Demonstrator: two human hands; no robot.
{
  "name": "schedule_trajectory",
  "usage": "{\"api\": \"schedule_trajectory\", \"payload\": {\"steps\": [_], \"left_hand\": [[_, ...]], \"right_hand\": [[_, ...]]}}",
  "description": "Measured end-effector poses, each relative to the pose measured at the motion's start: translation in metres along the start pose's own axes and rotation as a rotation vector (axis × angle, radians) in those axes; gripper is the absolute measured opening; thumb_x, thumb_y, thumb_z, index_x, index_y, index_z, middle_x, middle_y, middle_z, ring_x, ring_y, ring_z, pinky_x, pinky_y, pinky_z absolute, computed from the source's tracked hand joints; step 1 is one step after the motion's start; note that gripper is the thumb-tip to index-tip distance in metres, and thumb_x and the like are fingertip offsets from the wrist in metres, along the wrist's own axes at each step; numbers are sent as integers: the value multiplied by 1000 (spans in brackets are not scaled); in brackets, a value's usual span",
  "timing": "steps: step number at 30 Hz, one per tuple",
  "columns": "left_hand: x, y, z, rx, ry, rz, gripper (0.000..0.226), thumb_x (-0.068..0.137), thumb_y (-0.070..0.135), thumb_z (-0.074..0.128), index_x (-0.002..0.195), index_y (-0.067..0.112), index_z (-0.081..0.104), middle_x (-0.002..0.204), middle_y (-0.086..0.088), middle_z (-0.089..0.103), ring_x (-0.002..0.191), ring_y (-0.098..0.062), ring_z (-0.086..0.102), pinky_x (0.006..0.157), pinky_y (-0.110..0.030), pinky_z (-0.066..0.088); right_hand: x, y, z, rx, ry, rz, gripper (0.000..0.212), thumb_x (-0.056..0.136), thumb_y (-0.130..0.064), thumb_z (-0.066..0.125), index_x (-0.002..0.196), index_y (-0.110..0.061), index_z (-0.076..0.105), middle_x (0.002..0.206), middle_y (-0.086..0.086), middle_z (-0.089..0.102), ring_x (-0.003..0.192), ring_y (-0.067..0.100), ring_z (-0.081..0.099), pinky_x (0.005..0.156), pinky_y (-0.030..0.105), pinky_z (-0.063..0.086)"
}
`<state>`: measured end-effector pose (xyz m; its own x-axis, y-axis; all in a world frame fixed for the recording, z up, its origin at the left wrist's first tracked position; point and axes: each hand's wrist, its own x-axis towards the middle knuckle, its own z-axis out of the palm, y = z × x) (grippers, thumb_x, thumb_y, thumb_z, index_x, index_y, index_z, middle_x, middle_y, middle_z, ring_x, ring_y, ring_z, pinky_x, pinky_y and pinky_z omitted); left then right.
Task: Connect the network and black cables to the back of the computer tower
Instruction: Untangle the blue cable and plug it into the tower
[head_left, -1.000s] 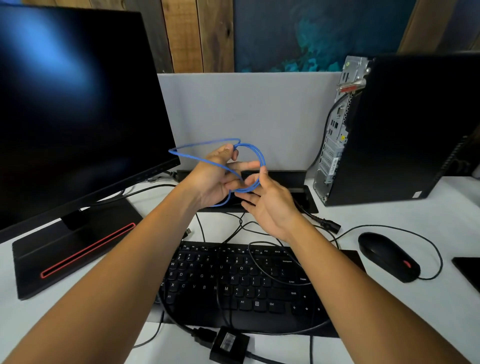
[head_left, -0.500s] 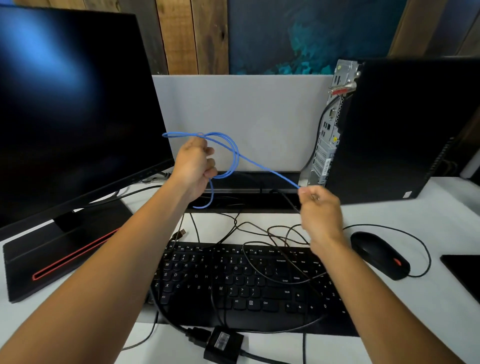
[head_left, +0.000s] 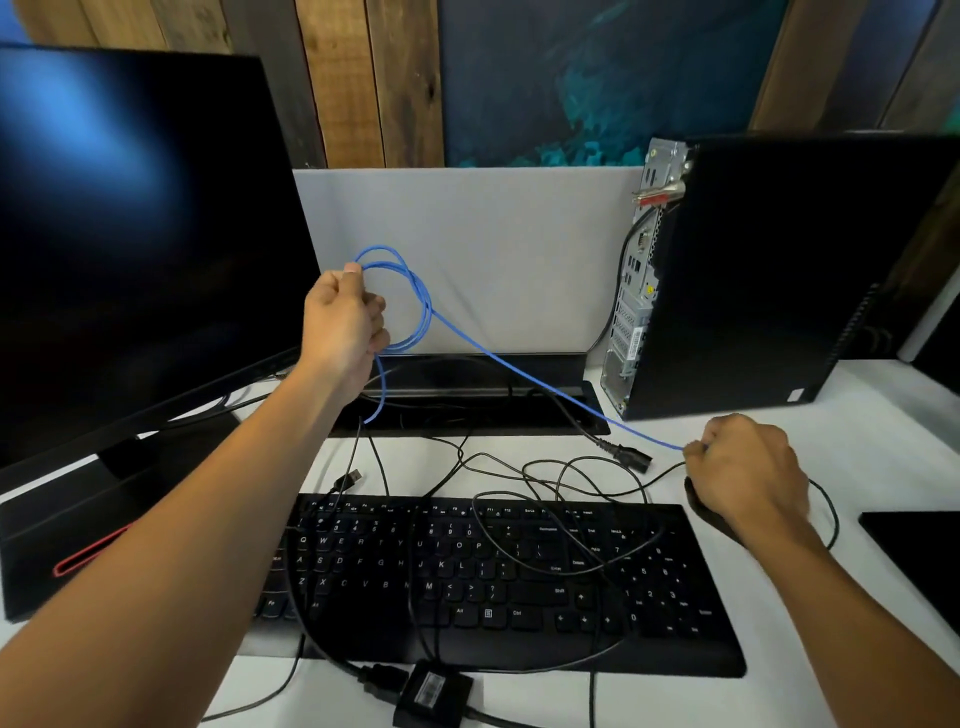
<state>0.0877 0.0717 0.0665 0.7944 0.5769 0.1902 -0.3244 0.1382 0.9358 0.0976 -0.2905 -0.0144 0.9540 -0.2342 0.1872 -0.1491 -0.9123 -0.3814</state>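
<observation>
Computer tower (head_left: 779, 270) stood upright at the right rear of the desk, its bare metal back panel (head_left: 636, 291) turned toward the centre. One black lead already ran up to that panel. Heavy, rigid, steady: I judged it would take a push on a plug without sliding much.

Blue network cable (head_left: 498, 358) hung between my two hands, clear of the desk. Light, springy, with coil memory: the loops held their round shape instead of dropping. It would want to recoil if let go, so I judged the best hold to be just behind the plug, slack kept off to one side.

Black power cable lay loose on the desk, its moulded plug (head_left: 628, 457) just left of my right hand and near the tower's foot. Thicker and stiffer than the blue one; grip belongs on the moulded body, not the cord.

Left hand (head_left: 343, 322) was closed around the bundled loops, thumb on top, raised before the grey divider.

Right hand (head_left: 748, 473) was curled tight on the free end, low over the desk in front of the tower. The connector itself was hidden in my fist; I could not tell its orientation.
</observation>
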Motion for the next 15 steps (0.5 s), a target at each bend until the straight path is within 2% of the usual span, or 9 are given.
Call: {"api": "schedule_trajectory", "payload": {"steps": [4,10,13,15], "left_hand": [[4,5,3,1,97,80,28,110,30,35,84,20,35,50,9,40,46,-9,27,43,-22,23],[11,8,-4,12,140,95,29,110,30,34,83,21,35,47,10,32,46,-10,23,44,-22,22],[5,7,7,7,126,99,29,110,30,34,84,20,36,47,11,33,46,-10,24,45,-24,23],[0,5,15,32,91,113,29,110,29,36,84,19,42,45,11,34,46,-11,26,47,-26,24]], "right_hand": [[-4,-5,-1,-70,-64,-46,27,89,-27,67,69,-12,58,74,6,54,62,25,50,56,30,39],[0,6,-8,-85,-72,-39,29,90,-25,69,66,-13,59,72,7,57,61,24,53,51,29,39],[-4,0,-6,26,-146,-149,25,90,-24,67,68,-14,66,70,6,61,63,26,58,55,30,48],[-11,-7,-10,110,-223,-301,22,91,-23,67,69,-19,72,68,-1,62,63,18,60,54,27,48]]}}
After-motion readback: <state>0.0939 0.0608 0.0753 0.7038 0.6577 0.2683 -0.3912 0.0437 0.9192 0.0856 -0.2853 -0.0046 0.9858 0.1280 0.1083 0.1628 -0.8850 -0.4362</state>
